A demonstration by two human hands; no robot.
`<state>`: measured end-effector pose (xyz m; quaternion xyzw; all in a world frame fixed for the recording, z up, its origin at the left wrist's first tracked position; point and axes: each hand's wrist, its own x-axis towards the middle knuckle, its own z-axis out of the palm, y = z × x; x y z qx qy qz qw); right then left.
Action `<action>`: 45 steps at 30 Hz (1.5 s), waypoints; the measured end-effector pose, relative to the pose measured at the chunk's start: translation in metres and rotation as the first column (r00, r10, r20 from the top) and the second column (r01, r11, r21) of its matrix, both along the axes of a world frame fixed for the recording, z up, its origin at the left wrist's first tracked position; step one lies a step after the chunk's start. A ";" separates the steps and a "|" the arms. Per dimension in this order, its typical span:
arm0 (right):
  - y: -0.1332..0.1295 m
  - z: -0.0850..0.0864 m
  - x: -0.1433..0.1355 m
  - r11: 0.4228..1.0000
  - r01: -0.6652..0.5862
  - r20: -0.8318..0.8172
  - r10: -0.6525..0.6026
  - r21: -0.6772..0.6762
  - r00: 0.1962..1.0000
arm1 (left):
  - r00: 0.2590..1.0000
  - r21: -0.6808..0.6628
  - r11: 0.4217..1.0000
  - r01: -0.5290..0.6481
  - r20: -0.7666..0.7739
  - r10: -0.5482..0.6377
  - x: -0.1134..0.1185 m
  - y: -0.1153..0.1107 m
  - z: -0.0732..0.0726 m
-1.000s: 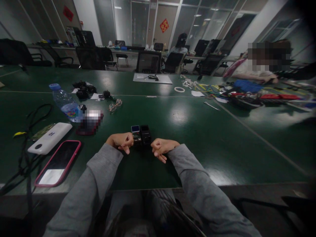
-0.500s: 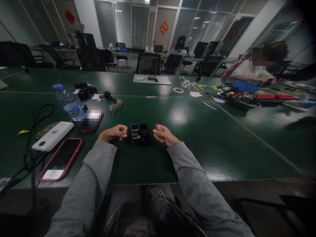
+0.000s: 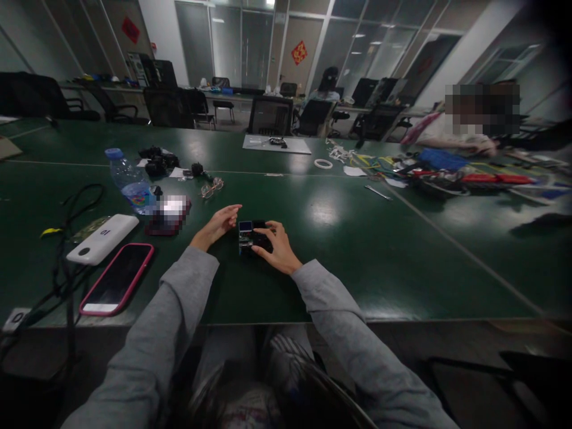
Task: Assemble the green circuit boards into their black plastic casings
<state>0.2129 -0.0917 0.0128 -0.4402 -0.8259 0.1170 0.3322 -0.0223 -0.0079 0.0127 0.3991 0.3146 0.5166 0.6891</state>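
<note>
My right hand (image 3: 279,250) reaches over a small black plastic case (image 3: 261,236) on the green table, thumb at its near edge and fingers at its far side, gripping it and covering much of it. Against the case's left side lies a small circuit board with a little screen (image 3: 245,227); its lower part shows green and metal components. My left hand (image 3: 220,223) is held just left of the board, index finger stretched out and the others loosely bent, with nothing in it. It does not appear to touch the board.
To the left lie a pink-edged phone (image 3: 118,280), a white power bank (image 3: 103,239), another phone (image 3: 167,221), black cables and a water bottle (image 3: 131,187). Glasses (image 3: 211,187) lie farther back. A wrench (image 3: 378,192) and a tangle of cables are at right, near a seated person.
My right hand has moved left from beside the case onto it, its fist opening to grip. My left hand has risen slightly away from me and its index finger has straightened.
</note>
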 end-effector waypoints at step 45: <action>0.002 -0.009 0.014 0.914 0.367 -0.068 -0.361 0.171 0.930 | 0.980 0.028 0.984 -0.173 -0.098 0.175 0.010 -0.008 0.001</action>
